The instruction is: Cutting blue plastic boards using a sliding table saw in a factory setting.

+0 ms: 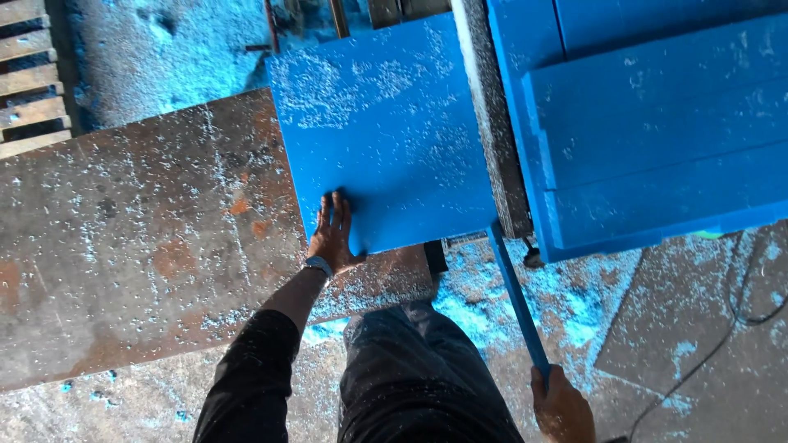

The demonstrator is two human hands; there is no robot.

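Leftmost, wooden slats [31, 74] show at the frame's edge, and beside them stretches the surface [131, 246], a broad rusty metal plate, pitted and mottled brown, sprinkled all over with pale and blue shavings. On its right end lies the board [386, 131], a flat rectangular blue slab with a smooth face and crisp edges, dusted with white crumbs (thickest toward its far corner). The left hand [332, 234] rests flat on the board's near left corner, fingers stretched forward and close together, palm pressing down; a watch [318, 265] circles the wrist, and a dark sleeve flecked with dust covers the forearm. Below, between the arms, a dark trouser leg [419, 377] is seen from above.

Just right of the board runs a narrow grey edge [492, 123], rough and crusted with powder. From its near end a thin blue strip [517, 299] slants down toward the viewer, straight, slim and square-edged. The right hand [562, 406] is closed around the strip's lower end, fingers wrapped in a fist, well apart from the board.

Farther right sits a stack of blue slabs [657, 123], thick, smooth, stepped one upon another, cleaner than the board. Beneath it the floor [681, 328] is grey concrete littered with bright blue dust, and a dark cable [739, 328] curves across it at the far right.
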